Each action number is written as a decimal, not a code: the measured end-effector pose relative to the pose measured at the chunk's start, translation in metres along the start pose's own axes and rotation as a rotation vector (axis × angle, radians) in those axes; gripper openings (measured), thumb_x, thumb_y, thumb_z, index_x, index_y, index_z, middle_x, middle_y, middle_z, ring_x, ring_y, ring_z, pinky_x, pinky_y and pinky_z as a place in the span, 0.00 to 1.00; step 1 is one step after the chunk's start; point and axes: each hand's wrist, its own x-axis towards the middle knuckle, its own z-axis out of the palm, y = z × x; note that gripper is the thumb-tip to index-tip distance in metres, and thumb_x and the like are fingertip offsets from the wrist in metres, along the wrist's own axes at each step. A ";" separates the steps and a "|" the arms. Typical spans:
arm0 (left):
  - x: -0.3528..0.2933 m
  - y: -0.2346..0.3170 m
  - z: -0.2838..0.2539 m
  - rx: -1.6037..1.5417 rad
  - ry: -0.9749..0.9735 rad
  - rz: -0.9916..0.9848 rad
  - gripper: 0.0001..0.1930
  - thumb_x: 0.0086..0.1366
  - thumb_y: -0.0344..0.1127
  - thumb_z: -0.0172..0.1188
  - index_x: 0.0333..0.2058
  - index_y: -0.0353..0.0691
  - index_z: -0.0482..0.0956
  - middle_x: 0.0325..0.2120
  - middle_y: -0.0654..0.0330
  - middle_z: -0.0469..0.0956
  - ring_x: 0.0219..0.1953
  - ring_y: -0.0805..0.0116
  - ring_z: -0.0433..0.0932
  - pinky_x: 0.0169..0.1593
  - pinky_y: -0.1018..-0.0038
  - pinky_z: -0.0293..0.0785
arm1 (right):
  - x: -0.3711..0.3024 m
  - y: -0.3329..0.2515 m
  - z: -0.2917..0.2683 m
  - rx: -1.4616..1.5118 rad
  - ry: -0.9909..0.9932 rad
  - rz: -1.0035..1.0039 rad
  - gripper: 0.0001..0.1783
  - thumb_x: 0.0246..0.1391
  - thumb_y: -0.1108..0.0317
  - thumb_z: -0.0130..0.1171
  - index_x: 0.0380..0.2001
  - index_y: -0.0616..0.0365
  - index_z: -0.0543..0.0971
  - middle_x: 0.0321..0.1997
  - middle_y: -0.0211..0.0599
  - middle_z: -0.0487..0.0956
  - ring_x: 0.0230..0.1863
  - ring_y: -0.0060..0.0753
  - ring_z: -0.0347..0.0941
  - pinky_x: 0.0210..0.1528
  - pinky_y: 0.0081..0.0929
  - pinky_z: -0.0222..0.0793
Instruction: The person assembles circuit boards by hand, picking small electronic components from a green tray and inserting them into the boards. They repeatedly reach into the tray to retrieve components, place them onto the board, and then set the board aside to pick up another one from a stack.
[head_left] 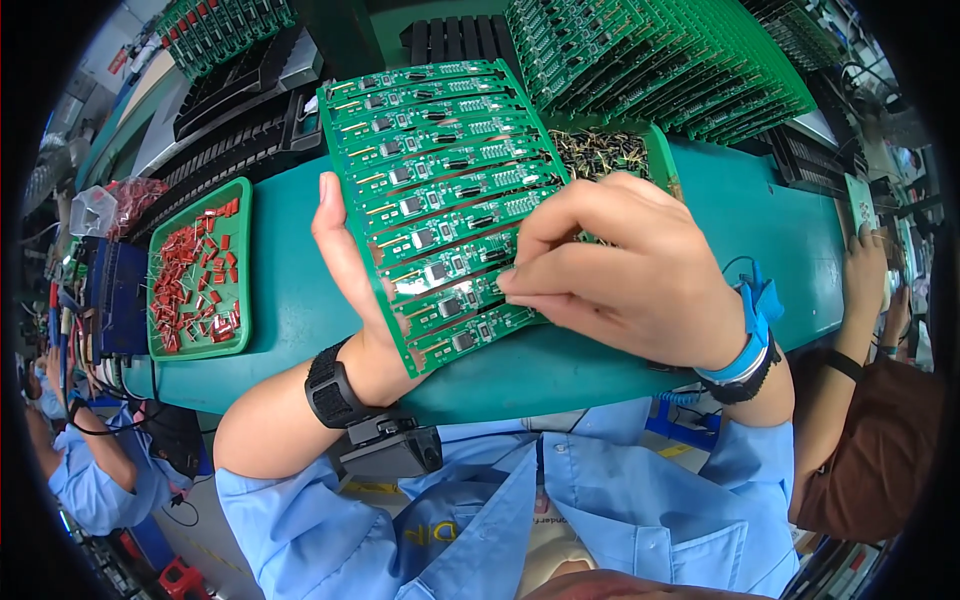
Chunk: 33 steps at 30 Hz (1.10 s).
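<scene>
A green circuit board panel (400,180), made of several narrow strips with small parts on them, is held up at a tilt over the bench. My left hand (350,255) grips it from behind along its left edge, thumb showing at the side and the other fingers hidden. Over the panel's lower right, my right hand (620,265) is closed in a pinch, its fingertips at one of the lower strips. Whatever sits between those fingertips is too small to make out. Behind the right hand stands a green tray (660,160) of small black parts with metal leads.
A green tray (245,300) with red components lies at left on the green bench (290,280). Many upright boards (680,60) fill a rack at back right; more boards (220,35) stand back left beside black racks (230,140). Co-workers' arms (865,280) show at both sides.
</scene>
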 end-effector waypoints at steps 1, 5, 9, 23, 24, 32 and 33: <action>-0.001 0.000 0.000 0.045 0.073 0.016 0.38 0.62 0.67 0.36 0.55 0.38 0.67 0.50 0.49 0.73 0.48 0.53 0.74 0.54 0.60 0.69 | 0.000 -0.001 0.000 -0.075 -0.005 -0.030 0.11 0.36 0.71 0.70 0.28 0.51 0.82 0.31 0.24 0.76 0.30 0.24 0.72 0.32 0.22 0.64; -0.001 0.002 -0.006 0.085 0.062 0.052 0.38 0.62 0.67 0.36 0.55 0.38 0.66 0.50 0.49 0.72 0.49 0.53 0.74 0.55 0.59 0.68 | -0.001 -0.001 0.000 -0.109 -0.036 -0.041 0.10 0.37 0.70 0.68 0.27 0.49 0.82 0.31 0.22 0.76 0.29 0.23 0.72 0.32 0.21 0.62; 0.004 0.003 -0.008 0.063 0.021 0.064 0.38 0.62 0.66 0.37 0.56 0.39 0.66 0.52 0.49 0.71 0.50 0.52 0.73 0.56 0.56 0.67 | -0.001 0.000 -0.006 -0.204 -0.004 -0.100 0.10 0.37 0.70 0.68 0.28 0.51 0.81 0.31 0.24 0.76 0.29 0.27 0.72 0.31 0.24 0.64; 0.014 0.013 -0.004 -0.184 -0.157 0.079 0.37 0.60 0.65 0.44 0.57 0.41 0.65 0.54 0.50 0.68 0.51 0.49 0.70 0.56 0.50 0.66 | -0.015 0.040 -0.027 -0.213 -0.422 0.320 0.09 0.40 0.70 0.64 0.25 0.57 0.74 0.27 0.36 0.75 0.29 0.40 0.74 0.29 0.33 0.69; 0.015 0.011 -0.003 -0.149 -0.115 0.079 0.38 0.60 0.67 0.44 0.56 0.40 0.65 0.52 0.50 0.69 0.50 0.50 0.71 0.55 0.52 0.67 | -0.016 0.039 -0.028 -0.241 -0.434 0.301 0.09 0.40 0.70 0.65 0.25 0.57 0.74 0.26 0.36 0.75 0.28 0.40 0.74 0.29 0.33 0.69; 0.014 0.009 -0.003 -0.072 -0.066 0.105 0.39 0.59 0.69 0.44 0.54 0.40 0.67 0.49 0.52 0.72 0.48 0.53 0.73 0.53 0.54 0.68 | -0.007 0.032 -0.029 -0.194 -0.373 0.325 0.05 0.40 0.76 0.62 0.22 0.59 0.74 0.25 0.39 0.76 0.28 0.39 0.76 0.30 0.31 0.71; 0.015 0.008 -0.001 -0.064 -0.044 0.112 0.40 0.58 0.71 0.43 0.54 0.40 0.67 0.48 0.53 0.72 0.47 0.54 0.73 0.53 0.56 0.69 | -0.006 0.031 -0.029 -0.196 -0.374 0.318 0.05 0.40 0.76 0.62 0.22 0.59 0.74 0.25 0.39 0.76 0.28 0.39 0.76 0.30 0.31 0.71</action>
